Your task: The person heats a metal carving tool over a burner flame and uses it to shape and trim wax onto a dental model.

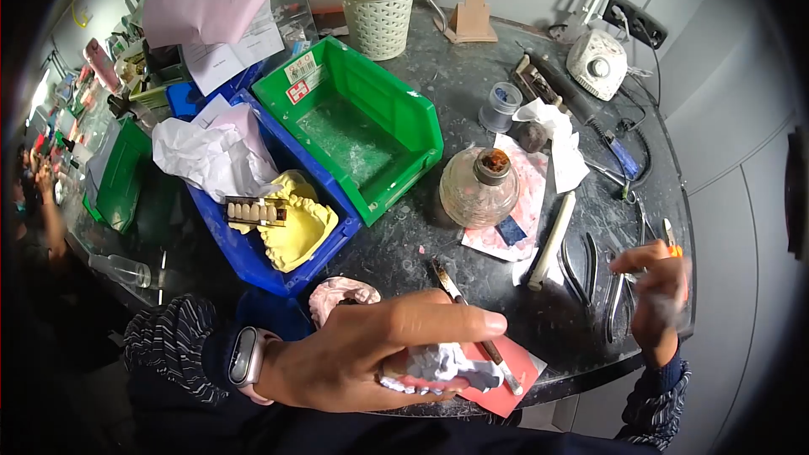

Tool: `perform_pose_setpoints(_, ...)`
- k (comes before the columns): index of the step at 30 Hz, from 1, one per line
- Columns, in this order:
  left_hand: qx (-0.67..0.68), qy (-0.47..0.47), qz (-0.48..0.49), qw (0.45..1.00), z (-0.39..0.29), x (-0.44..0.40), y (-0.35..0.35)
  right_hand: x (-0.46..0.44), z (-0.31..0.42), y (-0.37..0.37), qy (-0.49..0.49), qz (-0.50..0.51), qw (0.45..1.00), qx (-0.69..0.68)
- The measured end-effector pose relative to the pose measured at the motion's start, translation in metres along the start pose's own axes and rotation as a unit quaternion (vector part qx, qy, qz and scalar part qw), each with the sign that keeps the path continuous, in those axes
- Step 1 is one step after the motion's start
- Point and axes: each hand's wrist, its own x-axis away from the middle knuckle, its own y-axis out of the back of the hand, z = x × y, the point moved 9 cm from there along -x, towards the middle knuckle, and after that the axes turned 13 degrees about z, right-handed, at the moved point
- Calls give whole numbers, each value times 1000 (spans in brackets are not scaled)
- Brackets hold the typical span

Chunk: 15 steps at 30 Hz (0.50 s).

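Observation:
My left hand (371, 354), with a watch (244, 355) on its wrist, is wrapped round a white and pink dental model (442, 366) near the front edge. Just beyond the model, a brown-handled tool (476, 320) lies across a red-pink sheet (512, 375). A pink cast (339, 297) is partly hidden behind the hand. Over the right side of the table hangs my right hand (657, 295), its fingers curled and blurred; I cannot make out anything in them. Pliers (618, 303) and an orange-handled tool (674, 250) are close to it.
A blue bin (253, 265) holds a yellow cast (299, 227), a tooth set and crumpled paper. Beyond are a green bin (362, 139), a glass burner (480, 190), a small jar (500, 107), a white basket (379, 25) and a white device (597, 65). A person's arm shows far left.

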Motion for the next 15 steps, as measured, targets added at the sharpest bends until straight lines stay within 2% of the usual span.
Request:
perform_pose_setpoints(1,9,36,1,999,4,0,1,-1,3,7,34,-73,990,-117)
perform_pose_setpoints(2,38,67,-34,996,10,2,3,-2,0,10,-34,-162,954,-249)
perform_pose_setpoints(4,116,118,-89,982,21,3,6,-19,11,0,-20,-167,909,-381)
perform_pose_setpoints(5,154,131,-113,973,23,2,7,-24,11,-8,-35,-170,866,-468)
perform_pose_setpoints(6,192,142,-136,961,25,1,8,-28,10,-14,-49,-161,852,-495)
perform_pose_setpoints(7,192,153,-99,964,29,1,6,-33,9,-19,-57,-167,838,-517)
perform_pose_setpoints(8,244,180,-122,945,40,8,7,-37,7,-25,-63,-173,822,-538)
perform_pose_setpoints(9,294,208,-145,921,49,14,4,-39,6,-32,-56,-168,792,-584)
perform_pose_setpoints(10,349,188,-145,907,48,13,1,-45,8,-37,-25,-181,751,-634)
perform_pose_setpoints(11,402,170,-144,888,44,9,-2,-46,7,-40,-12,-181,757,-627)
perform_pose_setpoints(12,386,175,-145,894,44,10,-2,-45,6,-42,-1,-180,762,-622)
perform_pose_setpoints(13,371,182,-146,899,44,12,-3,-43,4,-45,-41,-174,769,-613)
perform_pose_setpoints(14,356,188,-148,903,44,15,-4,-43,3,-48,-30,-159,762,-627)
perform_pose_setpoints(15,352,189,-146,905,40,16,-5,-40,-1,-50,-62,-158,757,-631)
